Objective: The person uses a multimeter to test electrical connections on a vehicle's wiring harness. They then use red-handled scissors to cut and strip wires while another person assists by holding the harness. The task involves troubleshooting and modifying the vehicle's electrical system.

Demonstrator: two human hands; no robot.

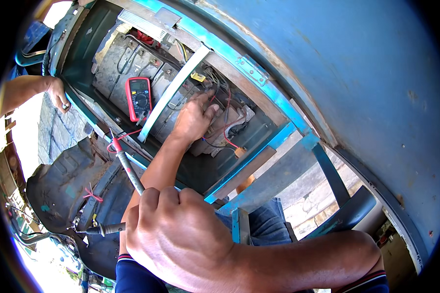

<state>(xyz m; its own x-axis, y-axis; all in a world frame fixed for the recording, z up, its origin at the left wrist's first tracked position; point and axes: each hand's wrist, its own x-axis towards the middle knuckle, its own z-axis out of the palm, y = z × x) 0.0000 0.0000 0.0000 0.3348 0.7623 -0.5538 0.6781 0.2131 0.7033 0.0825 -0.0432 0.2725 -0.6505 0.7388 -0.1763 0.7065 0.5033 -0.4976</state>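
- Far upper left of the frame, another person's hand (58, 94) rests on the edge of the open compartment; not mine, and I can't tell what it grips.
- Lower left, my black probe (105, 229) lies loose on the dark floor mat (58, 185), tip pointing left and touching no terminal.
- Just right of that, the red probe (127, 166) runs up from my right hand (181, 239), which fills the lower centre of the frame. That fist is closed tight around the handle, and the tip hangs in the air short of the batteries.
- Upper left of centre, the red multimeter (139, 97) sits propped on the grey battery bank (127, 68), screen facing me. I can't read it from here.
- A pale strap bar (173, 93) runs diagonally across the batteries, just right of the meter.
- Centre of the frame, my left hand (193, 119) is down among the loose wires (220, 97) at the right end of the bank, fingers partly curled, pressing rather than clearly gripping anything.
- Right side, the blue body panel (366, 73) curves overhead.
- My judgement: the meter is set out and one lead is in hand, but neither probe is on a contact, so the actual reading has not been taken.
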